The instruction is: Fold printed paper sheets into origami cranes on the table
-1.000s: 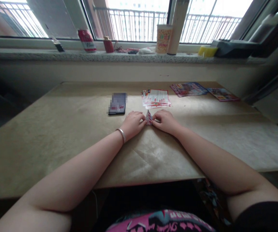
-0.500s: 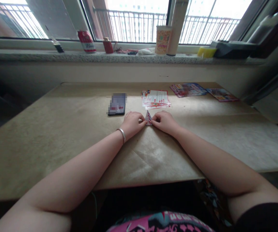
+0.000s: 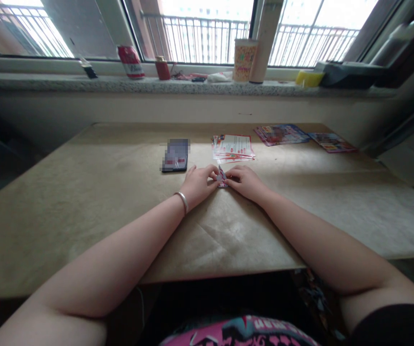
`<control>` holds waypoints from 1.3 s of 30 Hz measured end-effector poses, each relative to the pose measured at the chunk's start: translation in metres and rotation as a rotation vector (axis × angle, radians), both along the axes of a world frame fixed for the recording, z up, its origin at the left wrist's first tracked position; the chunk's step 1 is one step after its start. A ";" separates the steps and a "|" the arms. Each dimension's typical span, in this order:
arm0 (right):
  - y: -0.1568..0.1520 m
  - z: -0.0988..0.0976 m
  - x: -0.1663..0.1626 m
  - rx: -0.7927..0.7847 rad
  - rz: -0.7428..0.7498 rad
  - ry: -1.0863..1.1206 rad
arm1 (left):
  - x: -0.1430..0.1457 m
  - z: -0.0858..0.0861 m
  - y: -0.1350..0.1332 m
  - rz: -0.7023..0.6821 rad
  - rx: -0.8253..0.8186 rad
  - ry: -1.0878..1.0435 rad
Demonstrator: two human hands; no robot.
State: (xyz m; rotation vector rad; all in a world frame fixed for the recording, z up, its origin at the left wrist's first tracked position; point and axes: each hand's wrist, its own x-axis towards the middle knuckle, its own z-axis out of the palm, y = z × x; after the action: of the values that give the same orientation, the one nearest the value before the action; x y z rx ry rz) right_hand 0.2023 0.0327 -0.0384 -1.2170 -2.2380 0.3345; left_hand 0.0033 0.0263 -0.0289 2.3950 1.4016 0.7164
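Between my two hands, on the table (image 3: pixel 120 202), lies a small folded piece of printed paper (image 3: pixel 223 181), white with red and purple marks. My left hand (image 3: pixel 200 182) pinches its left edge between thumb and fingers, and a pale flap is lifted there. On the opposite side, my right hand (image 3: pixel 246 181) grips the right edge with thumb and index finger. Part of the paper is hidden behind the fingertips. Just beyond it rests a stack of printed sheets (image 3: pixel 234 146). Left of that is a dark phone (image 3: pixel 176 156), partly blurred out.
Two piles of colourful leaflets, one (image 3: pixel 281 134) beside the other (image 3: pixel 331 142), lie at the back right. Along the windowsill (image 3: pixel 192 88) stand a red can (image 3: pixel 131 62), a red bottle (image 3: pixel 163 68), a patterned cup (image 3: pixel 245 60), a cardboard tube (image 3: pixel 261 57) and a yellow object (image 3: pixel 310 78).
The paper was a flat triangle with both hands at its sides. Now its left part is folded up at my left fingers, and those fingers have shifted slightly upward.
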 end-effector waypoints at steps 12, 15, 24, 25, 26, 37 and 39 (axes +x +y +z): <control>0.003 0.000 0.002 0.008 -0.101 -0.069 | -0.003 0.010 -0.008 -0.103 0.209 0.260; 0.001 0.002 0.001 -0.017 -0.126 -0.063 | -0.002 0.009 -0.007 -0.135 0.205 0.265; -0.002 0.002 0.001 -0.009 -0.150 0.026 | -0.002 0.007 -0.005 -0.144 0.190 0.238; -0.004 0.002 0.002 0.014 -0.136 0.046 | -0.002 0.007 -0.005 -0.140 0.187 0.239; -0.005 0.003 0.003 0.046 -0.103 0.058 | -0.002 0.007 -0.005 -0.137 0.187 0.241; -0.017 0.018 0.007 0.310 0.172 -0.286 | -0.001 0.006 -0.003 -0.148 0.158 0.201; -0.017 0.018 0.007 0.312 0.171 -0.300 | -0.002 0.006 -0.002 -0.156 0.154 0.193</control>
State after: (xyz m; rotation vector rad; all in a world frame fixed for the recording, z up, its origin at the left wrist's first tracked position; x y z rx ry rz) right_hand 0.2091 0.0162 -0.0203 -0.9626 -2.5382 -0.1423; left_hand 0.0017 0.0242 -0.0228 2.7210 1.2503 0.5867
